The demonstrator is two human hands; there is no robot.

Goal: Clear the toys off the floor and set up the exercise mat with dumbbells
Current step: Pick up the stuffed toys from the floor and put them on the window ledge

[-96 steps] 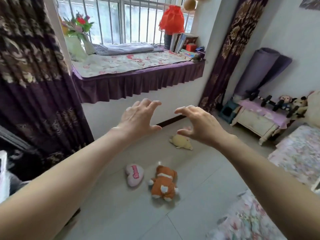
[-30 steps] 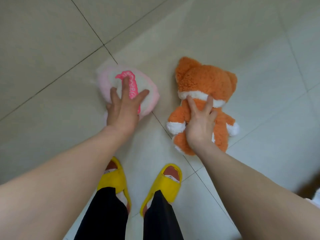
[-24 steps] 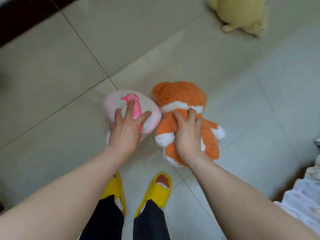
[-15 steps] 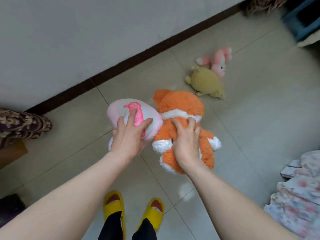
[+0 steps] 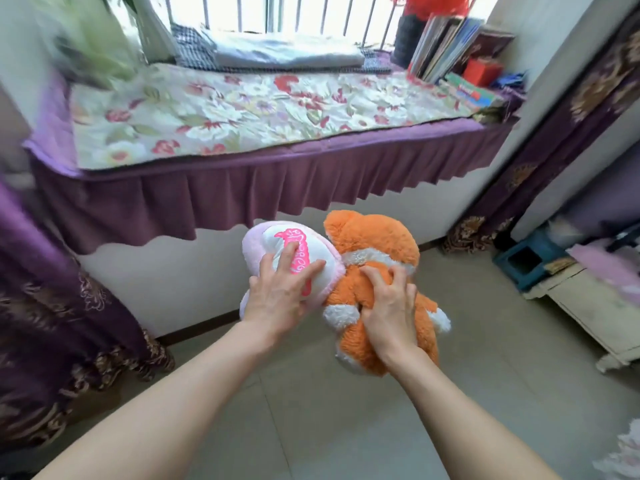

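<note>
My left hand (image 5: 277, 296) grips a pink heart-shaped plush cushion (image 5: 266, 240) with pink lettering on its white middle. My right hand (image 5: 389, 308) clutches an orange and white plush fox (image 5: 374, 237) by its body. Both toys are held up in the air side by side, touching, in front of the window seat (image 5: 242, 112). The yellow and pink toys, the mat and the dumbbells are out of view.
The window seat has a floral cover and purple frill, with folded cloth (image 5: 287, 53), books (image 5: 440, 43) and a red box (image 5: 483, 71) on it. Purple curtains (image 5: 59, 306) hang left and right. A blue stool (image 5: 526, 259) and a cream cabinet (image 5: 595, 306) stand at the right.
Both toys have been lifted off the floor in my hands. The view has swung up from the floor tiles to the window seat.
</note>
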